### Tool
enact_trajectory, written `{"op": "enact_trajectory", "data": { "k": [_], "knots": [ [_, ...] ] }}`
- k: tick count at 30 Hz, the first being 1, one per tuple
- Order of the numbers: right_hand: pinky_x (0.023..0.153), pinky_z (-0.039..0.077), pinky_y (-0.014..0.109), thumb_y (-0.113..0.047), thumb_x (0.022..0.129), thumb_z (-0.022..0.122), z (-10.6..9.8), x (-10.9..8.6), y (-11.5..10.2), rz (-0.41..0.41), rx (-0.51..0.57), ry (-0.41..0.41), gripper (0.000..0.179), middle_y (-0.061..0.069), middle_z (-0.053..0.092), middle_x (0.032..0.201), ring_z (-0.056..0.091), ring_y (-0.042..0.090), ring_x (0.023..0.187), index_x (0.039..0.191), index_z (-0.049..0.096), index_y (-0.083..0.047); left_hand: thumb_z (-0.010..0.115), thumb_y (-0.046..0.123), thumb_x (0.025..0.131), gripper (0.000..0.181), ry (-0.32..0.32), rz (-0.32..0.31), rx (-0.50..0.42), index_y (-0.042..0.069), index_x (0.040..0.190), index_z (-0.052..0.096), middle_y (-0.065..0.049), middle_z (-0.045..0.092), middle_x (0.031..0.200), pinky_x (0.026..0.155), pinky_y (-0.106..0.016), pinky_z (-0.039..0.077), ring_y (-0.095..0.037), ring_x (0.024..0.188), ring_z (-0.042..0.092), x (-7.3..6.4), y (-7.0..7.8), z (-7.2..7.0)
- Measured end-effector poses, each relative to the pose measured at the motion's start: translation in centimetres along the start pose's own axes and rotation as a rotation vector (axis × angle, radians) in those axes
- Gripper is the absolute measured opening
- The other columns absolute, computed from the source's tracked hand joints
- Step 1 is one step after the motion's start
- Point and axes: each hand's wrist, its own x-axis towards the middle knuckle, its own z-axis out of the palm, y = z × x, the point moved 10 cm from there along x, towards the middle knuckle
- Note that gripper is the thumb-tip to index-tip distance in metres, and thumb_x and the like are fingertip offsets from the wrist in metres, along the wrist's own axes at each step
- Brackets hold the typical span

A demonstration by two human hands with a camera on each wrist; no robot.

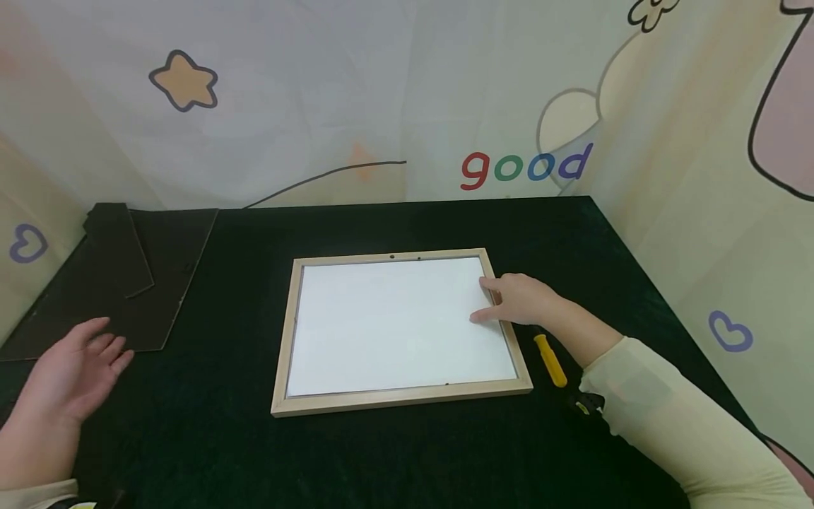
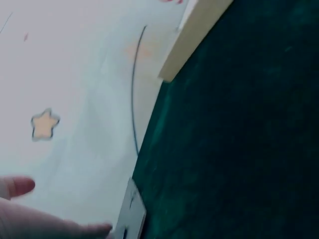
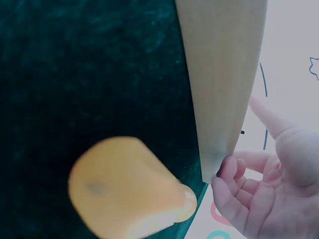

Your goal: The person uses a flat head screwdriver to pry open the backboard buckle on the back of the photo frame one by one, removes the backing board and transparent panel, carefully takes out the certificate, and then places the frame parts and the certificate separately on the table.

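A light wooden picture frame [image 1: 381,401] lies flat on the dark green cloth, with a white panel [image 1: 388,329] inside it. My right hand [image 1: 526,300] holds the frame's right side. Its thumb and index finger reach over the edge onto the panel, while in the right wrist view the other fingers curl against the outer side of the wood [image 3: 219,74]. Palm turned up and fingers relaxed, my left hand [image 1: 73,378] hovers at the left near a dark board [image 1: 172,247], holding nothing.
On the dark board at the left lies a smaller dark flap-like piece [image 1: 121,244]. Beside the frame, under my right forearm, is a tool with a yellow handle [image 1: 550,362]; its other end is hidden. A printed curtain [image 1: 318,92] rises behind the table.
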Motion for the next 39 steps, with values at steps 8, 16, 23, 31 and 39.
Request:
{"op": "enact_trajectory", "data": {
  "k": [8,16,23,31,39],
  "knots": [
    [0.08,0.051,0.037,-0.057,0.077,0.065,0.2,-0.2,-0.1,0.029,-0.107,-0.023,0.091,0.023,0.049,0.128,0.051,0.027,0.091,0.144,0.033,-0.005,0.038,0.038,0.101,0.071,-0.433,0.122,1.106,-0.001,0.148,0.003,-0.03,0.004,0.15,0.101,-0.059,0.026,-0.049,0.133,0.013,-2.7,-2.8,10.8],
    [0.082,0.05,0.039,-0.058,0.077,0.065,0.0,-0.4,-0.3,0.037,-0.119,-0.025,0.09,0.021,0.05,0.126,0.05,0.026,0.09,0.143,0.036,-0.006,0.055,0.064,0.081,0.101,-0.513,0.31,1.554,0.0,0.148,0.016,-0.021,0.006,0.154,0.097,-0.068,0.02,-0.044,0.137,0.008,-3.8,-6.4,16.4],
    [0.081,0.05,0.038,-0.059,0.076,0.066,0.1,-0.5,-0.2,0.058,-0.107,-0.028,0.089,0.021,0.05,0.126,0.051,0.026,0.09,0.143,0.037,-0.008,0.047,0.078,0.073,0.112,-0.5,0.39,1.768,0.001,0.148,0.017,-0.019,0.009,0.154,0.097,-0.068,0.023,-0.044,0.137,0.012,-3.4,-7.9,18.3],
    [0.094,0.043,0.046,-0.051,0.078,0.068,0.0,-0.6,-0.9,0.038,-0.104,-0.044,0.084,0.021,0.046,0.135,0.049,0.03,0.101,0.141,0.039,-0.003,0.048,0.081,0.069,0.116,-0.504,0.36,1.868,-0.001,0.147,0.02,-0.019,0.015,0.152,0.098,-0.068,0.021,-0.044,0.136,0.017,-3.4,-8.2,19.3],
    [0.069,0.046,0.031,-0.046,0.079,0.07,0.1,-0.1,-1.4,-0.002,-0.098,-0.042,0.064,0.012,0.055,0.095,0.049,0.023,0.082,0.124,0.055,-0.003,0.051,0.08,0.068,0.116,-0.506,0.374,1.886,-0.004,0.144,0.025,-0.022,0.021,0.15,0.099,-0.066,0.024,-0.044,0.134,0.022,-3.6,-7.8,20.0]
  ]
}}
